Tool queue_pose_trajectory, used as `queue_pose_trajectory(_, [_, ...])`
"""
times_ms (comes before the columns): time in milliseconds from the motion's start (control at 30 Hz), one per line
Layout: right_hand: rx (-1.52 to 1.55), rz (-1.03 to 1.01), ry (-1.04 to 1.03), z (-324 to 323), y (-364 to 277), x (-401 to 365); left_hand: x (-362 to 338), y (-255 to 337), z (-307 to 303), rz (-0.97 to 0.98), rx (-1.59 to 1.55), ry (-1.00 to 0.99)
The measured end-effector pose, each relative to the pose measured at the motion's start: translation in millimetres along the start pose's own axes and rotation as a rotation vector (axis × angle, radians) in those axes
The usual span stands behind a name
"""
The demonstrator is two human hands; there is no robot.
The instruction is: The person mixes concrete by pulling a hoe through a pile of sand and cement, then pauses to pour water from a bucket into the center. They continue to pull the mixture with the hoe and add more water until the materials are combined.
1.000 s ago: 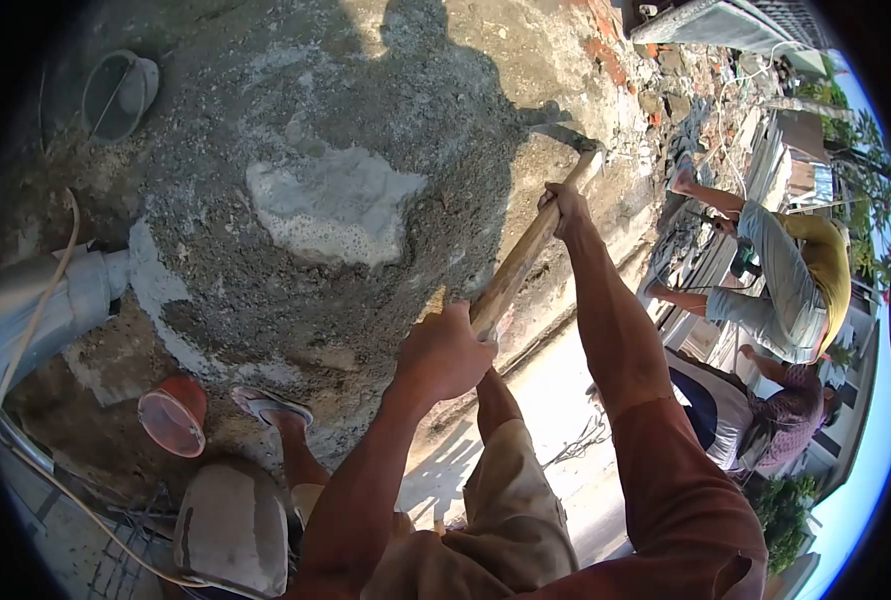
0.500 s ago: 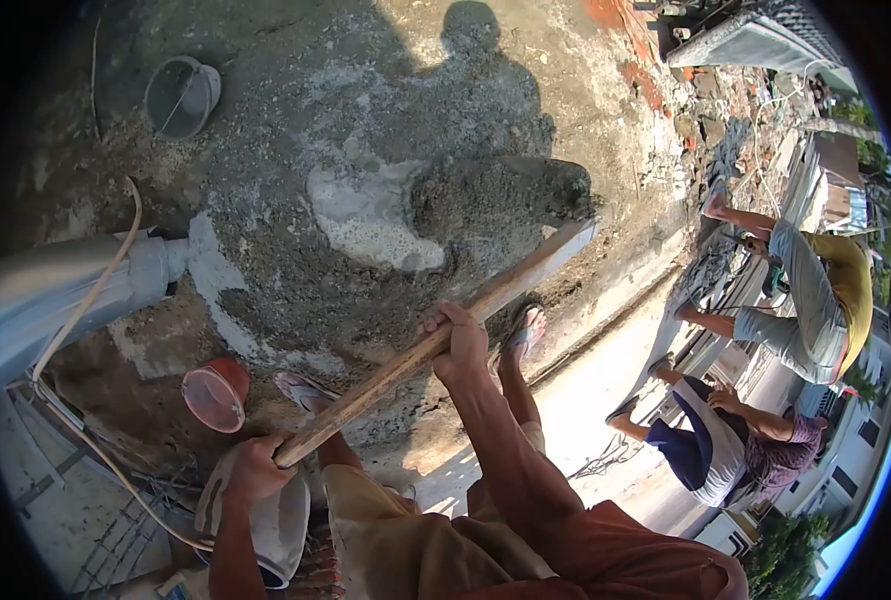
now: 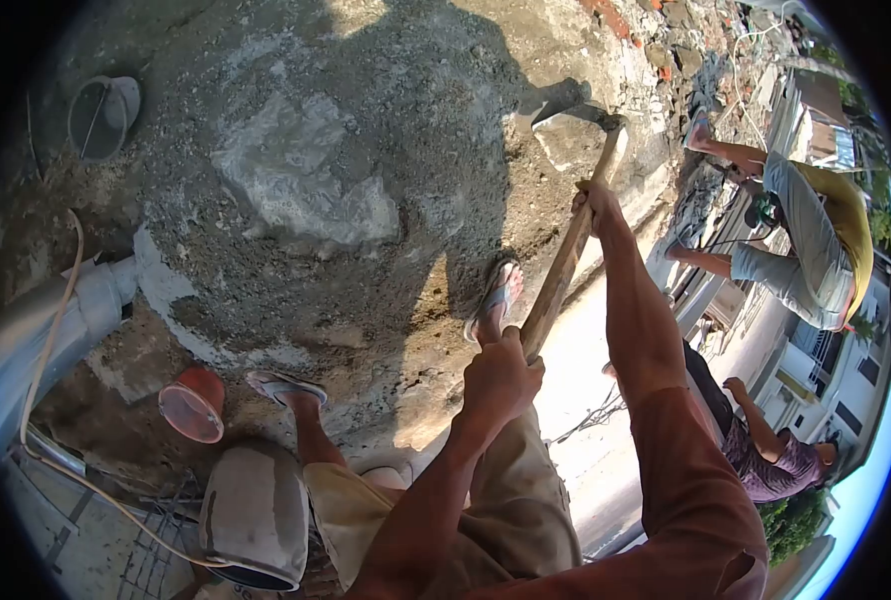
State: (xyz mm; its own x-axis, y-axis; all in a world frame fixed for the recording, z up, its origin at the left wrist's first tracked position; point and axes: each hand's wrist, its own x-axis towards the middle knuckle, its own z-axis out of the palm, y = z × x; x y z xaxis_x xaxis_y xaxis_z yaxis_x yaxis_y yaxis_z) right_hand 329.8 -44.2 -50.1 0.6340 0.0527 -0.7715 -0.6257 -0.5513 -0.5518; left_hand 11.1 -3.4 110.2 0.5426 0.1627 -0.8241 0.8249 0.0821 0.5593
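Both hands clamp hoe [image 3: 563, 270]: L hand [image 3: 501, 375] low, R hand [image 3: 596, 205] higher, shaft runs away up-right, blade far.

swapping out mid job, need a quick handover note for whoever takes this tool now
Left hand: shut low on the wooden handle.
Right hand: shut higher up it.
Tool head rests at the far edge of the grey mix pile.
Done: most of the pile looks evenly grey.
Left: a pale patch in the middle is not yet worked in.
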Motion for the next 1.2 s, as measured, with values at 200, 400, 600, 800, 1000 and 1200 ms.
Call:
queue_pose_trajectory(200, [0.265, 0.196, -0.115, 55.0, 71.2, -56.4, -91.5, -36.0, -89.0, -0.023, 0.242, 0.044])
queue_pose_trajectory(400, [0.678, 0.290, -0.095, 109.2, 87.1, -170.0, -165.5, -60.9, -180.5, -0.009, 0.404, 0.025])
queue_pose_trajectory(600, [0.914, 0.316, -0.150, 187.5, 121.4, -316.3, -281.0, -154.2, -247.4, -0.013, 0.299, 0.240])
queue_pose_trajectory(800, [0.822, 0.424, -0.340, 177.3, 161.8, -348.1, -305.0, -260.6, -179.1, -0.047, 0.285, 0.338])
queue_pose_trajectory(1000, [0.469, 0.157, -0.117, 58.2, 114.8, -233.9, -167.5, -231.9, -10.4, 0.164, -0.016, 0.021])
queue_pose_trajectory(1200, [0.327, 0.118, -0.071, -17.2, 98.0, -73.3, -91.2, -88.6, 34.5, 0.046, -0.077, -0.023])
